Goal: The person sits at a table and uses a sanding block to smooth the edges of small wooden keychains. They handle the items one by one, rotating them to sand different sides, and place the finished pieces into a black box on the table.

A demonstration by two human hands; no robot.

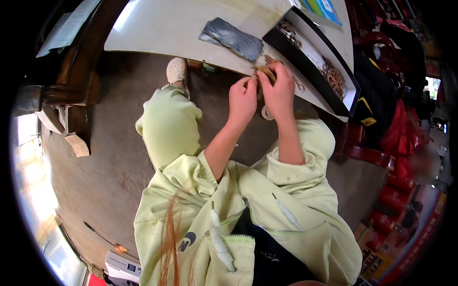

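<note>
Left hand (242,101): fingertips pinched together, contents hidden
Right hand (278,90): fingers closed on tan strip (267,73)
Tan strip: at white table's (167,28) near edge
Black box (305,66): just beside right hand

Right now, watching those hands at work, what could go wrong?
The tan strip between the left hand and right hand is right by the table's edge, so it might drop to the floor if the grip slips. The open black box sits close beside the right hand; a bump might spill its brown pieces.
</note>
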